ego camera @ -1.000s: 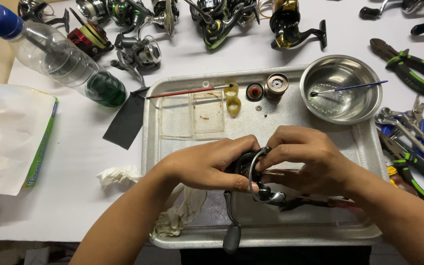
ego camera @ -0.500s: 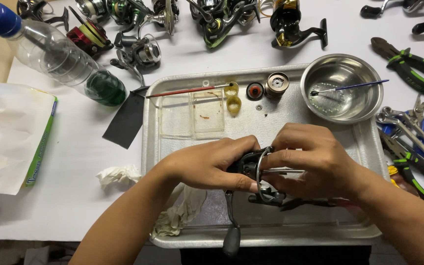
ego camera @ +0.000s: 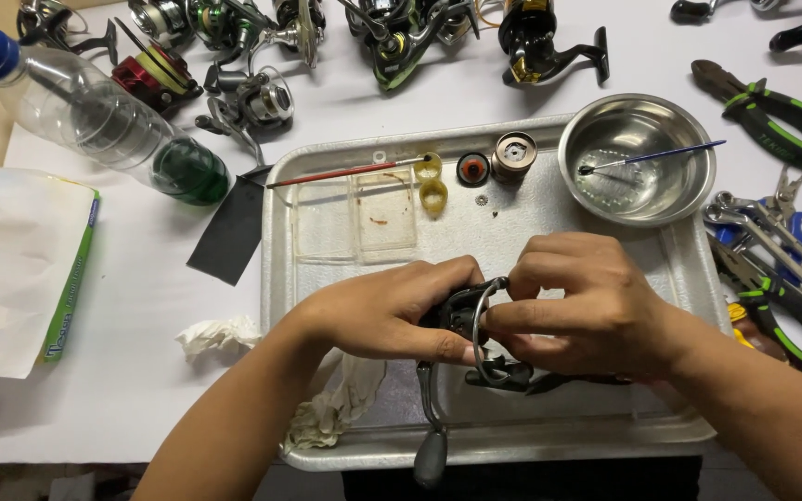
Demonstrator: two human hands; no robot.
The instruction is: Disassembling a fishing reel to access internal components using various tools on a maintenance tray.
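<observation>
Over a metal tray (ego camera: 276, 232), both my hands hold a dark spinning fishing reel (ego camera: 480, 343). My left hand (ego camera: 387, 311) wraps around the reel body from the left. My right hand (ego camera: 591, 301) grips it from the right, fingertips at the wire bail arm. The reel's crank handle (ego camera: 431, 445) hangs down over the tray's front rim. Most of the reel body is hidden by my fingers.
On the tray lie a red-handled brush (ego camera: 341, 173), clear plastic lids (ego camera: 355, 218), small reel parts (ego camera: 494, 160) and a steel bowl (ego camera: 638, 158) with a blue brush. Several reels (ego camera: 262, 97) line the back, pliers (ego camera: 772, 111) lie right, a plastic bottle (ego camera: 113, 125) and tissue pack (ego camera: 20, 269) left.
The reel has shifted slightly within my hands and my right fingers have moved along the bail wire. Both hands stay over the same spot of the tray.
</observation>
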